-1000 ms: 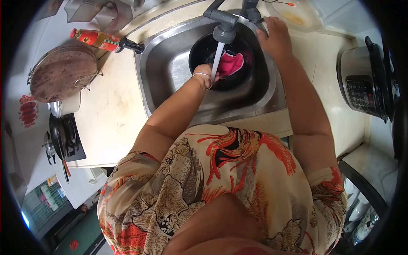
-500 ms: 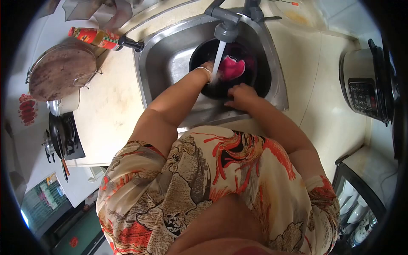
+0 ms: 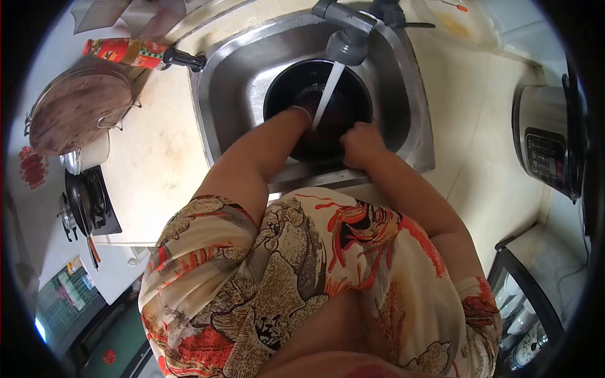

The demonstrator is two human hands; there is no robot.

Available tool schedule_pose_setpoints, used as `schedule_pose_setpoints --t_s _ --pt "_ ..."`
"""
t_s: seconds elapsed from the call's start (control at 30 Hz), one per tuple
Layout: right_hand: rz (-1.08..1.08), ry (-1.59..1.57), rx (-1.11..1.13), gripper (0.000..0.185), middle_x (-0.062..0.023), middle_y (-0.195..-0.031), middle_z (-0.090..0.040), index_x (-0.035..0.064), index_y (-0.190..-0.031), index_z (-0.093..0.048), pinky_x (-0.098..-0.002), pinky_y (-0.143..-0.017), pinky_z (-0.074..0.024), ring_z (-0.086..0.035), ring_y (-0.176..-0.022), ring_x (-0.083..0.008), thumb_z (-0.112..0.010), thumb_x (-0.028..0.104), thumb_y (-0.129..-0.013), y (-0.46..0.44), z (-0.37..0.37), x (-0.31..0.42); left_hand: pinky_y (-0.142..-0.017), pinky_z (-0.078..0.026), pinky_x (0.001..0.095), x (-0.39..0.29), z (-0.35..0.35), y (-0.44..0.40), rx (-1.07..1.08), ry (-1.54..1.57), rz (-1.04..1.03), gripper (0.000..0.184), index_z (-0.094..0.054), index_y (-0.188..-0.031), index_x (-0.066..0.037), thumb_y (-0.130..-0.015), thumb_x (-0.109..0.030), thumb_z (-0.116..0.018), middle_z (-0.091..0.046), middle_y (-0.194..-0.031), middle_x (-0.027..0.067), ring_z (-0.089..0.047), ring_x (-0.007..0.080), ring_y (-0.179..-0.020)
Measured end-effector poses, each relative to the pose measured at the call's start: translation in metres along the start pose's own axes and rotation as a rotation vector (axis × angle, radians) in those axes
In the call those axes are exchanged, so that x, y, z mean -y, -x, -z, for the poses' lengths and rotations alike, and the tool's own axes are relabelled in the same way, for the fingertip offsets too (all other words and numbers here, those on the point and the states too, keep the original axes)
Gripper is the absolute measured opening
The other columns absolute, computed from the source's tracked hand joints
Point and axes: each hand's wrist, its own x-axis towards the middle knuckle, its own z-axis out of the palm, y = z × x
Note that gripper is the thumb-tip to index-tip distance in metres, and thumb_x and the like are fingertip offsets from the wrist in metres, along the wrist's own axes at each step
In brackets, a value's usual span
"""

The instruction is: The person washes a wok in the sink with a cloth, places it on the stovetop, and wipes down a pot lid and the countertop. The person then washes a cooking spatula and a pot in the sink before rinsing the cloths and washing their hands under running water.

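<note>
A round black pot (image 3: 282,82) sits in the stainless steel sink (image 3: 236,82), with water from the faucet (image 3: 348,48) running into it. My left hand (image 3: 304,114), a bracelet at its wrist, reaches down inside the pot; its fingers are lost in the dark interior. At the pot's near right edge, my right hand (image 3: 363,144) is closed on the rim. Whatever lies at the bottom of the pot is too dark to make out.
Left of the sink, a sauce bottle (image 3: 129,53) lies on its side near a round wooden board (image 3: 80,110) in a rack. Farther down that side stands a pan (image 3: 78,198) by the stove. A multicooker (image 3: 546,138) is on the right counter.
The bright pink cloth-like thing seen in the pot has gone from sight. My left hand has sunk deeper into the pot, and my right hand has closed on the rim.
</note>
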Motion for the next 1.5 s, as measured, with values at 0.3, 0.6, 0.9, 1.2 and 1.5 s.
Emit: schedule_pose_setpoints --t_s 0.3,0.6,0.9,1.2,1.5 --pt "0.011 -0.009 -0.001 0.021 -0.0072 -0.079 -0.065 0.0132 -0.077 -0.070 -0.0413 -0.081 -0.0431 -0.058 -0.088 -0.0242 -0.063 0.023 -0.060 0.000 0.007 0.001 -0.095 -0.039 0.0361 -0.041 -0.038 -0.060 0.036 0.152 0.229 0.035 -0.058 -0.110 -0.008 -0.089 -0.028 -0.038 -0.055 -0.117 0.0162 -0.050 0.0277 -0.113" --pt "-0.017 -0.065 -0.094 0.017 -0.0069 -0.077 -0.064 0.0131 -0.072 -0.070 -0.0399 -0.077 -0.0442 -0.058 -0.086 -0.0237 -0.063 0.021 -0.059 -0.001 -0.001 0.001 -0.091 -0.042 0.0357 0.033 0.021 0.007 0.213 -0.152 -0.190 0.034 -0.057 -0.111 -0.010 -0.085 -0.028 -0.044 -0.055 -0.115 0.0143 -0.052 0.0282 -0.108" --pt "-0.002 -0.044 0.006 0.026 -0.0093 -0.088 -0.064 0.0126 -0.084 -0.070 -0.0406 -0.083 -0.0430 -0.057 -0.095 -0.0250 -0.061 0.023 -0.063 -0.003 0.009 0.003 -0.088 -0.044 0.0353 -0.047 0.020 0.046 0.373 -0.432 -0.559 0.036 -0.055 -0.112 -0.011 -0.081 -0.028 -0.050 -0.056 -0.112 0.0125 -0.055 0.0288 -0.103" --pt "-0.052 -0.046 0.041 0.027 -0.0125 -0.095 -0.064 0.0073 -0.085 -0.069 -0.0425 -0.089 -0.0399 -0.055 -0.100 -0.0263 -0.059 0.020 -0.064 -0.001 0.010 0.003 -0.094 -0.039 0.0424 -0.033 0.138 0.049 0.109 -1.056 -0.452 0.031 -0.057 -0.111 -0.012 -0.085 -0.026 -0.050 -0.055 -0.109 0.0147 -0.049 0.0346 -0.110" --pt "-0.083 -0.070 0.011 0.026 -0.0131 -0.095 -0.064 0.0048 -0.085 -0.069 -0.0410 -0.087 -0.0406 -0.055 -0.101 -0.0256 -0.059 0.018 -0.065 -0.010 -0.003 -0.001 -0.095 -0.038 0.0388 -0.094 0.075 0.089 0.543 -0.099 -0.221 0.046 -0.049 -0.122 -0.007 -0.080 -0.027 -0.053 -0.050 -0.125 0.0177 -0.048 0.0318 -0.114"
